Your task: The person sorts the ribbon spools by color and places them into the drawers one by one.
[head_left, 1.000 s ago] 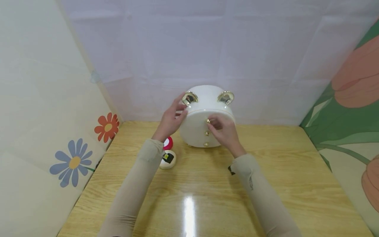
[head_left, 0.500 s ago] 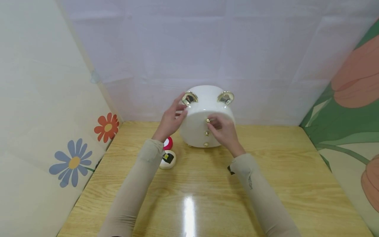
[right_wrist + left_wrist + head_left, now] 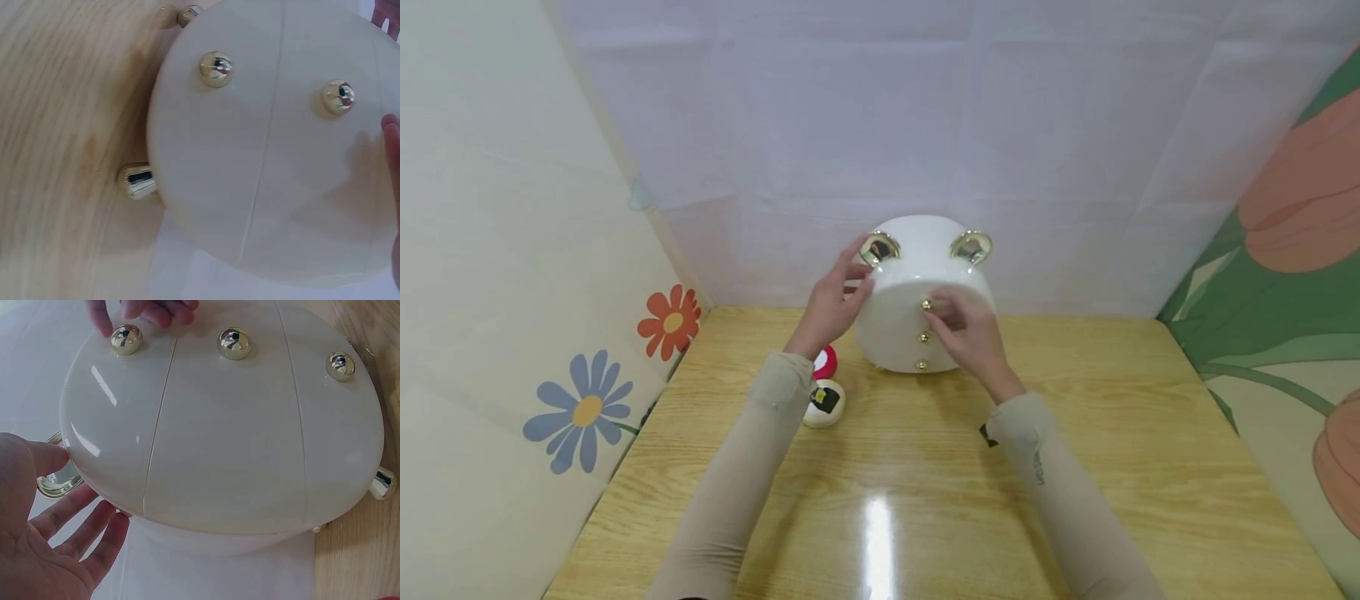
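A glossy white rounded box [image 3: 887,333] with gold ears stands at the back of the table. Thin seams split its front into three drawer-like sections, each with a round gold knob. My right hand [image 3: 973,333] has thumb and index finger at the top knob [image 3: 127,340], pinching it. At the box's upper left, my left hand [image 3: 835,300] touches the side by the gold ear [image 3: 880,248]. Its thumb [image 3: 50,457] lies at the front edge while the other fingers extend along the side. In the right wrist view, only the edge of the right hand shows.
Two small round items lie by the left wrist: a cream one [image 3: 824,403] with a black and yellow design, and a red one [image 3: 826,362] partly hidden by the arm. A white cloth wall [image 3: 1075,167] rises right behind the box.
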Available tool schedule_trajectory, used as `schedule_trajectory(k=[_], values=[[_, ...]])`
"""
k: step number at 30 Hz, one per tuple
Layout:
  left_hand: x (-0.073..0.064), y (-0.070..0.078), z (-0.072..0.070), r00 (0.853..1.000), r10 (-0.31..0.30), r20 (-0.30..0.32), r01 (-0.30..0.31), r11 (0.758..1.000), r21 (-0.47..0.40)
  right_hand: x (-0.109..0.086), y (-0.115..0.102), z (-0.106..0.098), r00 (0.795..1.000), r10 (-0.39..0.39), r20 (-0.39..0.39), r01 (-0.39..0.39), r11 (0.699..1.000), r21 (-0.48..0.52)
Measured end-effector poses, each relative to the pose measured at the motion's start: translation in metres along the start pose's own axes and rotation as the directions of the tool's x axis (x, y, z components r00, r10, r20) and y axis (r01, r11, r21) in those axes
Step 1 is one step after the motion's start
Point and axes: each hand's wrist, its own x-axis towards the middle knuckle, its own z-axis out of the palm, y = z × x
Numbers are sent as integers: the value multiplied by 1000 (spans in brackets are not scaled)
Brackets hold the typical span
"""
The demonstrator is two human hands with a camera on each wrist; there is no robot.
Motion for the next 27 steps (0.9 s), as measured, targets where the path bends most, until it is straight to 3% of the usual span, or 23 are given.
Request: schedule_trajectory(k=[4, 14, 27], values=[[0, 0, -1, 1000, -1, 2, 1, 1000, 2, -10, 3, -3, 999, 50, 6, -50, 998, 24], [-4, -4, -3, 999, -44, -2, 44, 999, -6, -27, 17, 6, 969, 182, 167, -179, 983, -31], [-5, -4, -3, 999, -32, -9, 32, 999, 2, -27, 18, 20, 963, 185, 198, -190, 982, 5]])
